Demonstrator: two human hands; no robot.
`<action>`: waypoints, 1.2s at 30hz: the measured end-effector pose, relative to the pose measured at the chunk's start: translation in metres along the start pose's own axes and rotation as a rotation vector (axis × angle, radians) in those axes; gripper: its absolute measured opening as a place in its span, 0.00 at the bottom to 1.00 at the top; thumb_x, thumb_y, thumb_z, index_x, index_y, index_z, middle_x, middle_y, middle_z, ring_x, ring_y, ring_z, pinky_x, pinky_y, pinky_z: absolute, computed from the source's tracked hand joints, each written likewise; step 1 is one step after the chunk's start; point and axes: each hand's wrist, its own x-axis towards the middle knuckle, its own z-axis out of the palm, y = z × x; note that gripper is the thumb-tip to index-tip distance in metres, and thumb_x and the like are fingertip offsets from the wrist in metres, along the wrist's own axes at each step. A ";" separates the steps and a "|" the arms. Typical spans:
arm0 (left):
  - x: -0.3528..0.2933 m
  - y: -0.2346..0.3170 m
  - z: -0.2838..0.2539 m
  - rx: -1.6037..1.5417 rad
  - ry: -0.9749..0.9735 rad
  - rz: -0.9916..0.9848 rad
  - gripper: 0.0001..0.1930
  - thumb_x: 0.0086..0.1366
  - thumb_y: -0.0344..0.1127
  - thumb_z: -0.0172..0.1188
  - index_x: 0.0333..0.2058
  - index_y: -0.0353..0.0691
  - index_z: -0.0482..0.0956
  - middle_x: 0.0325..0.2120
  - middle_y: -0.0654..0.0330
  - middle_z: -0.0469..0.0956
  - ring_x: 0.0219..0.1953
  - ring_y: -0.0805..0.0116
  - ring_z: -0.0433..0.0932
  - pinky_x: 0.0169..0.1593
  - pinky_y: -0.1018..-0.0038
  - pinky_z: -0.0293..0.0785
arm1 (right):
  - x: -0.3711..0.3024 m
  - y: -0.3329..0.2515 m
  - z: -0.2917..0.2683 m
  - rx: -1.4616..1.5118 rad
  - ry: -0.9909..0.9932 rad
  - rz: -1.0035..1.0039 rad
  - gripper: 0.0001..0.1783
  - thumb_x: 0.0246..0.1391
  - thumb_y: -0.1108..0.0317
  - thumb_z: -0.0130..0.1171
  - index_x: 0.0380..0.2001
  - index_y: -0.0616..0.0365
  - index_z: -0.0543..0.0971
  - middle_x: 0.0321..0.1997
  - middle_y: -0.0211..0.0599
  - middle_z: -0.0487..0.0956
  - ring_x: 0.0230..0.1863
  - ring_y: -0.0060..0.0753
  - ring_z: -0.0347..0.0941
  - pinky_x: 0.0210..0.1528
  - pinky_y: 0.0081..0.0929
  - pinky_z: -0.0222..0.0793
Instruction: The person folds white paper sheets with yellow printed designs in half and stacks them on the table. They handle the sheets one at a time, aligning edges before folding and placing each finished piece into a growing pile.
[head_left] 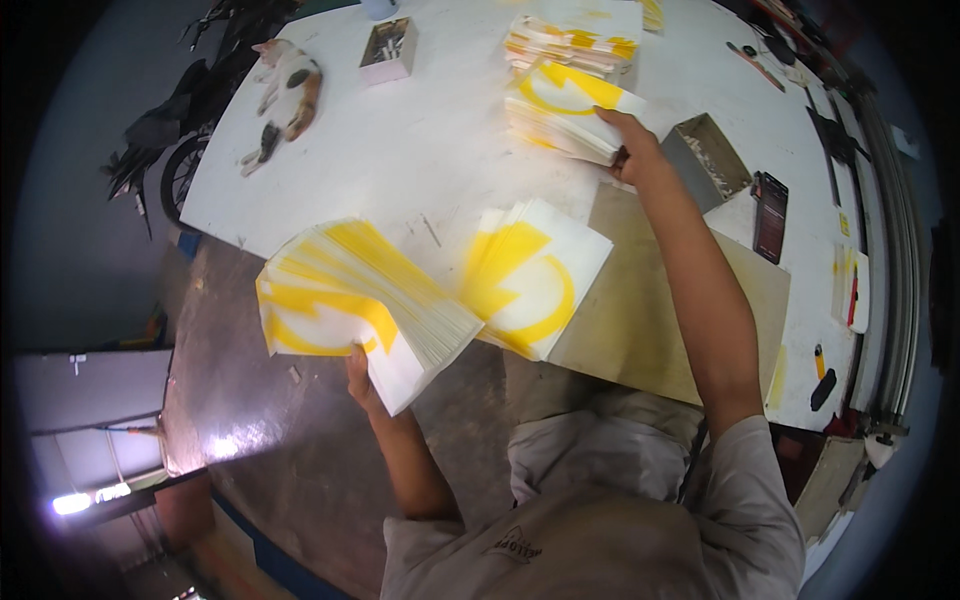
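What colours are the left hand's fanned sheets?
The fanned sheets are white with yellow markings, clearest in head view.

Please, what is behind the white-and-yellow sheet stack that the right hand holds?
Behind the white-and-yellow sheet stack, an uneven pile of similar sheets lies on the white table. Part of the pile's near side is covered.

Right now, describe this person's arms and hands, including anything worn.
The left hand and right hand look ungloved, with no watch visible; rings can't be judged. Short grey sleeves leave the forearms bare.
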 end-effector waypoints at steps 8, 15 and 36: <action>0.037 0.006 -0.049 0.007 -0.017 -0.080 0.30 0.70 0.47 0.51 0.63 0.31 0.63 0.55 0.46 0.74 0.54 0.54 0.76 0.59 0.60 0.74 | 0.005 0.001 -0.011 0.073 -0.171 0.091 0.24 0.48 0.70 0.72 0.49 0.58 0.76 0.47 0.41 0.80 0.45 0.37 0.80 0.47 0.36 0.80; 0.129 0.021 -0.012 0.233 -0.012 -0.285 0.28 0.67 0.43 0.58 0.57 0.26 0.68 0.49 0.49 0.77 0.47 0.59 0.80 0.52 0.66 0.76 | 0.014 0.023 -0.019 0.120 -0.136 -0.022 0.22 0.52 0.74 0.67 0.49 0.68 0.73 0.48 0.46 0.78 0.46 0.38 0.79 0.49 0.32 0.79; 0.358 -0.063 0.078 0.971 -0.526 -0.764 0.26 0.60 0.43 0.68 0.50 0.27 0.77 0.46 0.51 0.81 0.46 0.63 0.81 0.53 0.71 0.75 | -0.231 0.060 -0.260 0.026 0.086 -0.346 0.31 0.55 0.76 0.61 0.62 0.63 0.66 0.57 0.43 0.74 0.57 0.39 0.73 0.59 0.35 0.71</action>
